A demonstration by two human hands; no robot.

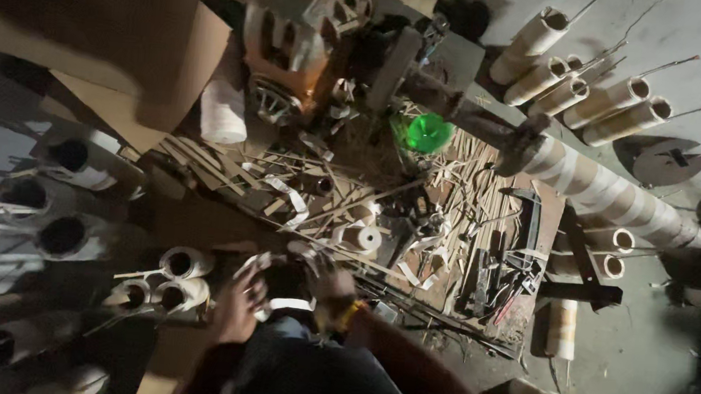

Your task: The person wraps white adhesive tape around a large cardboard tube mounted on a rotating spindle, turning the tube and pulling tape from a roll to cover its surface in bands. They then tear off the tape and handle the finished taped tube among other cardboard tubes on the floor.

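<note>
At far left, cardboard tubes (62, 234) stand on end beside a sheet of cardboard (186, 59). The left hand (235, 303) and right hand (328, 291) close on a strip of white tape (290, 304), low in the frame over the person's lap; it looks light and limp, best taken by its ends. Past a small tape roll (368, 238) and green cup (427, 132), a long paper-wound tube (617, 200) lies at right.
</note>
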